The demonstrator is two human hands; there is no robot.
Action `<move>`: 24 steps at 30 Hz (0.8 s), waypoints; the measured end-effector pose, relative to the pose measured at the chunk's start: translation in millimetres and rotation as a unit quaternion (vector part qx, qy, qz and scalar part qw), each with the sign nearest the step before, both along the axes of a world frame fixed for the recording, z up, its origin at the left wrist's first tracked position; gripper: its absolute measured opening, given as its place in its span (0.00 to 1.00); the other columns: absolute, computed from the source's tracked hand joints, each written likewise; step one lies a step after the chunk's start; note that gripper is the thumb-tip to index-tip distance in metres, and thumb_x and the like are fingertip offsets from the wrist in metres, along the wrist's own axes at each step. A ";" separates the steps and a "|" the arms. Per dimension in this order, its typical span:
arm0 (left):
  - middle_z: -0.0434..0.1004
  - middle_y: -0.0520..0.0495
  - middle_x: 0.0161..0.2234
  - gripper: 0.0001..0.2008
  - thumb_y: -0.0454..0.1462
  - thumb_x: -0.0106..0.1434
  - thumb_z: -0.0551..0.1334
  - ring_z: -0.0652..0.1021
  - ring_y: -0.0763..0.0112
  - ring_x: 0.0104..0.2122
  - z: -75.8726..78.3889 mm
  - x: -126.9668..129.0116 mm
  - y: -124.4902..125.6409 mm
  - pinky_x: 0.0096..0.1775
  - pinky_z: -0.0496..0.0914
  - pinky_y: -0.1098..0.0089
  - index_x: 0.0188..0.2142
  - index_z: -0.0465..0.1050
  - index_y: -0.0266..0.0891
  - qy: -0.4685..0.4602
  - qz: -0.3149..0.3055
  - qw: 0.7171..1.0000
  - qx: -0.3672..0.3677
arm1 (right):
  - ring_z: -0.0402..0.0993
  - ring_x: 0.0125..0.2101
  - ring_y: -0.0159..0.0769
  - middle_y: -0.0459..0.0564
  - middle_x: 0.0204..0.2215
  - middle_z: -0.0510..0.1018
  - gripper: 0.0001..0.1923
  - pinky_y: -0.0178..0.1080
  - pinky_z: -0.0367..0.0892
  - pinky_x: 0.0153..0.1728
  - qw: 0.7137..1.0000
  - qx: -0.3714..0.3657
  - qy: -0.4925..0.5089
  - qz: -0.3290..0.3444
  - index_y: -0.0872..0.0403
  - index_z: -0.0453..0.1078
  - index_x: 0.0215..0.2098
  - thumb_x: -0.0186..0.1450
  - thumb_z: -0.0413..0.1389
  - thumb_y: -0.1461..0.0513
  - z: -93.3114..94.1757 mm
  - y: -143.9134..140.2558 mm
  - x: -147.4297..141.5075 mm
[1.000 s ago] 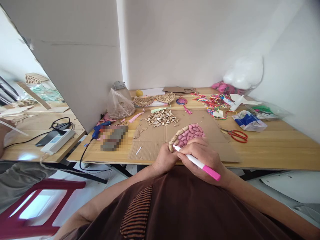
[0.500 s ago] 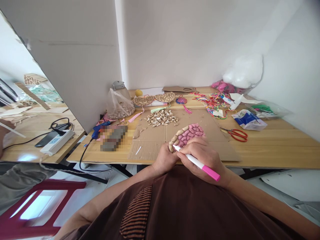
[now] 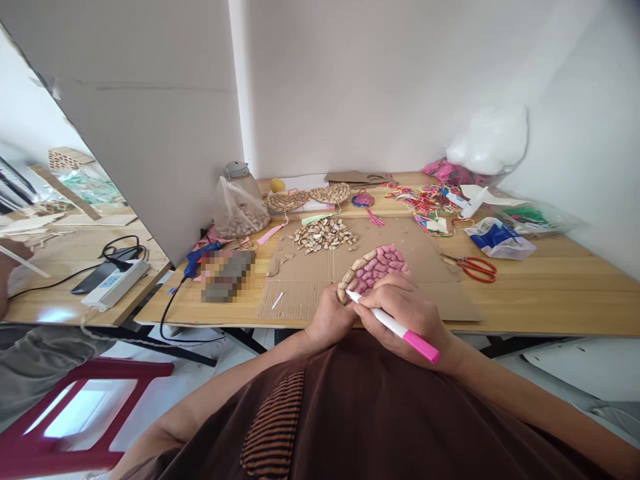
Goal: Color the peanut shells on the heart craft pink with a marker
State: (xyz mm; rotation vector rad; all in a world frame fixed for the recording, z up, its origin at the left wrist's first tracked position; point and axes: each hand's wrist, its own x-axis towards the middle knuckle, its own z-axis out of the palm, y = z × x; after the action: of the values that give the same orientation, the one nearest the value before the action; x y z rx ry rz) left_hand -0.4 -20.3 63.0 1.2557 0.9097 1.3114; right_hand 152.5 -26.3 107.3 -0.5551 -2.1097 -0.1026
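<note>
A heart-shaped piece covered in peanut shells (image 3: 373,268), most of them coloured pink, rests tilted at the near edge of a cardboard sheet (image 3: 320,273). My left hand (image 3: 330,319) grips its lower left edge. A white marker with a pink cap (image 3: 395,326) is in my right hand (image 3: 407,312), its tip touching an uncoloured shell at the piece's lower left.
A pile of loose peanut shells (image 3: 324,235) and a bag of peanuts (image 3: 240,212) lie behind. Red scissors (image 3: 473,267), coloured strings (image 3: 425,200), a blue glue gun (image 3: 200,257) and plastic bags sit around. Another person's hand (image 3: 7,267) shows at far left. A red stool (image 3: 75,413) stands below.
</note>
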 end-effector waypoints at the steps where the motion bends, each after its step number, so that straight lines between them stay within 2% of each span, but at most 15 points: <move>1: 0.82 0.47 0.33 0.15 0.44 0.52 0.75 0.76 0.67 0.33 0.4 0.0 -0.2 0.39 0.72 0.68 0.34 0.79 0.36 -0.001 0.000 1.000 -0.001 | 0.75 0.30 0.37 0.46 0.26 0.79 0.09 0.41 0.70 0.35 1.000 -0.005 -0.001 0.000 0.51 0.68 0.34 0.65 0.62 0.69 -0.5 0.1 0.0; 9: 0.80 0.48 0.30 0.16 0.45 0.51 0.74 0.75 0.67 0.31 -0.5 -1.0 -0.5 0.37 0.71 0.69 0.31 0.78 0.36 0.023 0.008 1.000 -0.002 | 0.75 0.30 0.36 0.46 0.26 0.79 0.08 0.41 0.70 0.36 1.000 0.005 0.007 -0.001 0.52 0.69 0.35 0.65 0.62 0.69 0.0 0.8 0.2; 14: 0.82 0.47 0.33 0.15 0.44 0.53 0.73 0.77 0.67 0.32 3.6 0.7 -0.9 0.39 0.72 0.68 0.34 0.79 0.36 0.015 0.011 1.000 0.007 | 0.76 0.30 0.37 0.46 0.27 0.79 0.08 0.41 0.69 0.35 1.000 -0.015 0.001 0.001 0.51 0.69 0.33 0.65 0.62 0.68 0.8 -0.4 -0.2; 20: 0.81 0.48 0.31 0.15 0.45 0.52 0.74 0.76 0.67 0.31 4.8 1.5 -1.1 0.37 0.72 0.69 0.32 0.79 0.37 0.029 0.026 0.999 0.005 | 0.77 0.30 0.37 0.45 0.26 0.80 0.09 0.41 0.68 0.36 1.000 0.014 0.011 -0.011 0.50 0.68 0.34 0.65 0.61 0.69 4.7 -0.4 -2.2; 24: 0.83 0.47 0.35 0.15 0.44 0.52 0.75 0.79 0.65 0.34 2.4 2.1 -1.5 0.40 0.73 0.68 0.33 0.79 0.37 0.028 0.033 0.999 0.011 | 0.76 0.29 0.35 0.45 0.25 0.79 0.10 0.40 0.68 0.36 1.000 0.008 0.003 -0.013 0.50 0.67 0.32 0.65 0.61 0.69 5.8 -0.6 -3.9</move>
State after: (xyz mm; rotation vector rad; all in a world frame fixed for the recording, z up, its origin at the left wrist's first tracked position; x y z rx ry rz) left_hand 1.7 -21.8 65.3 1.2941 0.9869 1.3465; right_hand 148.6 -26.9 113.1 -0.5726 -2.0937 -0.1332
